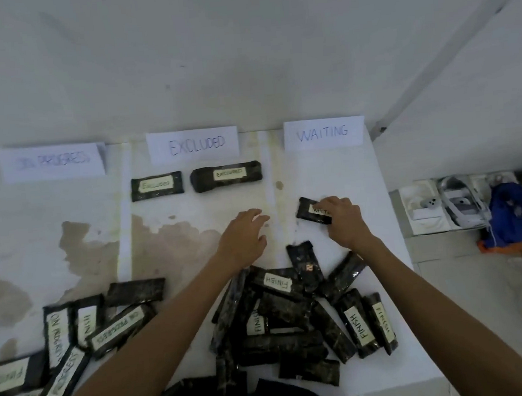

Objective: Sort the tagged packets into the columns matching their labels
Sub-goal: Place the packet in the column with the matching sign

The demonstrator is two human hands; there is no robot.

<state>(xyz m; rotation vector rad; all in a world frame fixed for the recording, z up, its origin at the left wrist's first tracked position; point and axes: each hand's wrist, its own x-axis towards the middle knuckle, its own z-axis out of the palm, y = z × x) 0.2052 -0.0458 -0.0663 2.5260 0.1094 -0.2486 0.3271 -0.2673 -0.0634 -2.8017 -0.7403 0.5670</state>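
The right hand (344,219) grips the right end of the WAITING packet (312,215). Its fingers are curled over the packet's top and near edge. The packet lies tilted in the right column of the table (329,173), nearer than the WAITING sign (324,133) and well apart from it. Whether the packet rests on the table or is held just above it cannot be told.

The left hand (244,236) is over the table between the middle and right columns. Its fingers are relaxed, slightly bent and a little spread, and hold nothing.

The EXCLUDED sign (192,145) heads the middle column. Two EXCLUDED packets (156,185) lie side by side just near of it. The IN PROGRESS sign (52,162) heads the left column.

The centre pile (294,314) lies at the near edge between the forearms; several of its packets read FINISH. The left pile (61,338) holds packets reading ON PROGRESS and FINISH.

On the floor, right of the table, stands a white box (441,205) with a blue bag (512,215) beside it.
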